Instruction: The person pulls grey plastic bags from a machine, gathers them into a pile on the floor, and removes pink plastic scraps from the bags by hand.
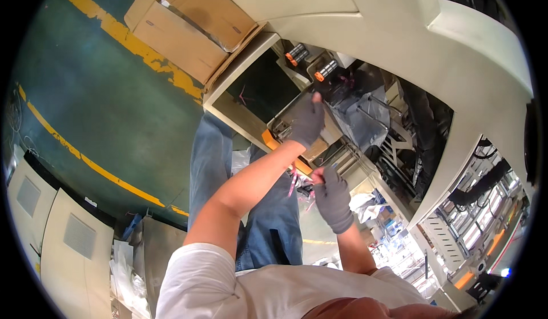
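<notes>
white shirt, thin pink strip

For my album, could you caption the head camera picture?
Gloved left hand at an open machine, gloved right hand near a pink strip.

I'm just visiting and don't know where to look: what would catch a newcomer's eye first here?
Probably the gray-gloved left hand and right hand, near the middle of the view. Next, perhaps, the two orange-tipped cylinders just above the left hand in the picture, and the worn yellow floor line at upper left.
</notes>
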`<state>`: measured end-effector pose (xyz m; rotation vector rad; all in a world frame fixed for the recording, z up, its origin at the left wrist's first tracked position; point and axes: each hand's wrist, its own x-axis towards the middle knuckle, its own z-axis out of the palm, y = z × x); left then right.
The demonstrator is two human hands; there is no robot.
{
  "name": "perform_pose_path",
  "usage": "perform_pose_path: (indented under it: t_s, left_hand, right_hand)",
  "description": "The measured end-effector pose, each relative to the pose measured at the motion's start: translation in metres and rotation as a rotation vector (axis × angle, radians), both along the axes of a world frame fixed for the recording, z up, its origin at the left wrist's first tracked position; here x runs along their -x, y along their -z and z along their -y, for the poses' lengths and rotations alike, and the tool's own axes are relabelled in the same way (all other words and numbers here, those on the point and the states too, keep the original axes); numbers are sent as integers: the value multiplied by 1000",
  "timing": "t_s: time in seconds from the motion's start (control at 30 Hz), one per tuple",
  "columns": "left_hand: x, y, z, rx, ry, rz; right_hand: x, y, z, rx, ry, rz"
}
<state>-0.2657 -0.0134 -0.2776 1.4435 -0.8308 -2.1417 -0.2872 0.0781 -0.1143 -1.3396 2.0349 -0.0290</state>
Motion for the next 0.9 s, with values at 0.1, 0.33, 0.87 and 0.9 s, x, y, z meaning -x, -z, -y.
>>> perform_pose_path:
  t_s: [0.1,0.33,0.87,0.9]
  left_hand:
    - [-11,-11,-16,33,-15,69]
    - [-58,17,-75,-60,-24,257]
    - [-70,-17,19,444,455,275]
    - [-61,-16,22,446,458,275]
  right_hand:
    - [10,2,15,-10,122,-19]
    - [69,88,143,-80,-232,-720]
    - [-37,-8,-5,-138,-393,-173]
    - [-36,-7,-11,-202,-314,-117]
